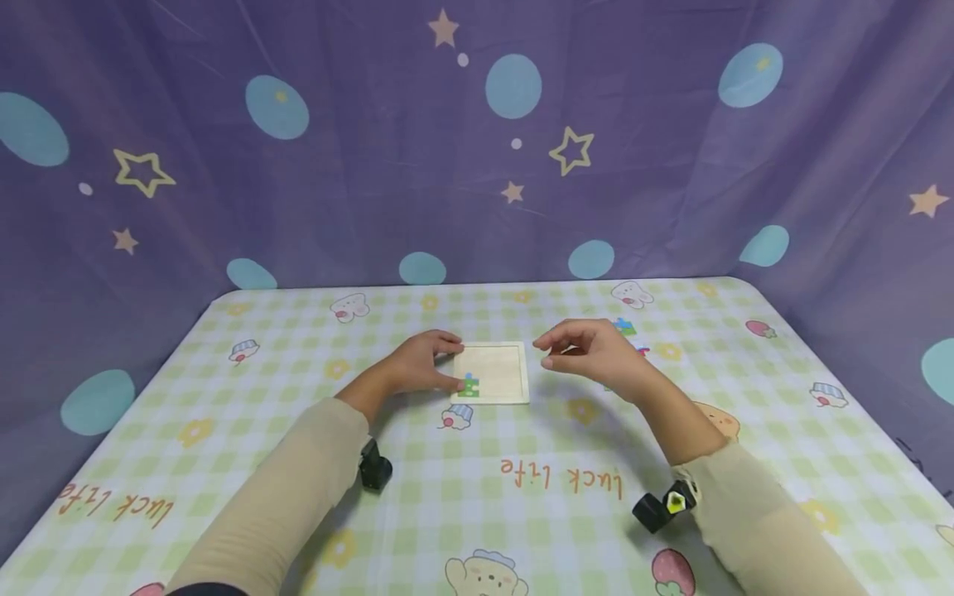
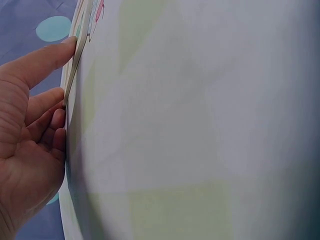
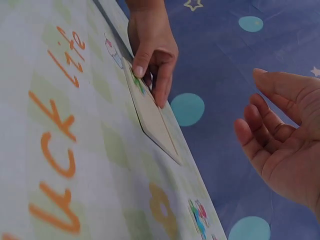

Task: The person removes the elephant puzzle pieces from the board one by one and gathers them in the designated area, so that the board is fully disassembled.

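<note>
A shallow square wooden puzzle tray (image 1: 498, 368) lies flat on the table. In its near left corner sits a green jigsaw piece (image 1: 471, 387) with a bit of blue. My left hand (image 1: 419, 362) holds the tray's left side, thumb at the corner by the piece and fingers along the edge farther back. To the right of the tray, my right hand (image 1: 599, 358) hovers above the table, its fingers loosely bent and nothing between them. The right wrist view shows that hand (image 3: 285, 130) apart from the tray (image 3: 152, 115).
Beyond and partly behind my right hand lie more colourful jigsaw pieces (image 1: 624, 327), some hidden by it. A checked cloth (image 1: 417, 513) with printed figures covers the table. A purple curtain (image 1: 358, 199) hangs behind the table's far edge.
</note>
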Available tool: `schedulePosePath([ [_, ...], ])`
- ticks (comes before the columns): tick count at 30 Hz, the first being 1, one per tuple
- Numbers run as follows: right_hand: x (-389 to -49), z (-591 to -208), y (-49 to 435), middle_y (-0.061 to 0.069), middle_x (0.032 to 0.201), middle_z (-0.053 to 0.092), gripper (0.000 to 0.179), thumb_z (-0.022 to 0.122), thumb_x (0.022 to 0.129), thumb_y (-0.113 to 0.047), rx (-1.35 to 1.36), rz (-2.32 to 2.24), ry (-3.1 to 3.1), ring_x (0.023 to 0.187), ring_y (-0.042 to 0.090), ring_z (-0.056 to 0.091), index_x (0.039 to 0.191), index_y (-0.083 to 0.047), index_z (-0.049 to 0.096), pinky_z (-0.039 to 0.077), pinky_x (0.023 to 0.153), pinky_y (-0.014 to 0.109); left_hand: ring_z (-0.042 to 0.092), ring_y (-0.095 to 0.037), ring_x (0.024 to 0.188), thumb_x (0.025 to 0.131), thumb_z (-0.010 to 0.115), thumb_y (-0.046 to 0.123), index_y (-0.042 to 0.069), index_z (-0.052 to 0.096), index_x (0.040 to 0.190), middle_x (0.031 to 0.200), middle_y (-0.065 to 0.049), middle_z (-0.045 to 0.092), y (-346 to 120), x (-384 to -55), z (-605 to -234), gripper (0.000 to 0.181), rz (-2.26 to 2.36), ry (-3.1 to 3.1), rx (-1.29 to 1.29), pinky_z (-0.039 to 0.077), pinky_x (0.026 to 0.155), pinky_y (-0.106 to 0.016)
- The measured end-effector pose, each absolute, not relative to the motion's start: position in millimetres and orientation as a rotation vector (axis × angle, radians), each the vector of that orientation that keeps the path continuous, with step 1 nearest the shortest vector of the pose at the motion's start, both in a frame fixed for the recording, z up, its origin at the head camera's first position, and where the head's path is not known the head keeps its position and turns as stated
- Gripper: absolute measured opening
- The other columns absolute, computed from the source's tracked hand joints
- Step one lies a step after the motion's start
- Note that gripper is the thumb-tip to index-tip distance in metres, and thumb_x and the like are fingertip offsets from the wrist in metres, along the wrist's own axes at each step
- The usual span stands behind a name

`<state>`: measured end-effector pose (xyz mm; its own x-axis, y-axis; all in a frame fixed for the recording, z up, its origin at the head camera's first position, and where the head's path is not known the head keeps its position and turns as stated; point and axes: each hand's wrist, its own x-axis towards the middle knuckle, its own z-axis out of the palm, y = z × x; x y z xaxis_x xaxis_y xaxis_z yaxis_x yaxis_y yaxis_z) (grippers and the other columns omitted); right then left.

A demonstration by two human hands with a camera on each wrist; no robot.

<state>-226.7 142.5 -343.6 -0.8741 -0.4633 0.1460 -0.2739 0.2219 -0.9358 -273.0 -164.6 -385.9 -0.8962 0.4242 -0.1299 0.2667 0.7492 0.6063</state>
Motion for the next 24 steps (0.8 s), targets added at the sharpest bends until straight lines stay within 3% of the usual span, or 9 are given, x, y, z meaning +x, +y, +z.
schedulePosePath([
  [11, -233, -348, 114, 0.012, 0.112, 0.068, 0.024, 0.076, 0.085, -0.010, -0.711, -1.668, 2.255, 0.096, 0.024, 0.062, 0.109, -0.008, 0.073, 0.054, 0.080, 0.033, 0.035, -0.027, 0.139, 0.078, 0.084, 0.032, 0.005, 0.053, 0.140, 0.147, -0.005, 0.044, -165, -274, -382, 0.074, 0.858, 2.676, 0.564, 0.029, 0.113, -0.041],
  [24, -249, -364, 83, 0.020, 0.112, 0.067, 0.030, 0.074, 0.085, -0.004, -0.745, -1.538, 2.261, 0.091, 0.020, 0.065, 0.114, 0.001, 0.070, 0.051, 0.078, 0.029, 0.034, -0.028, 0.140, 0.072, 0.089, 0.028, 0.005, 0.050, 0.142, 0.151, -0.006, 0.039, -171, -280, -378, 0.084, 0.757, 2.614, 0.653, 0.029, 0.113, -0.042],
])
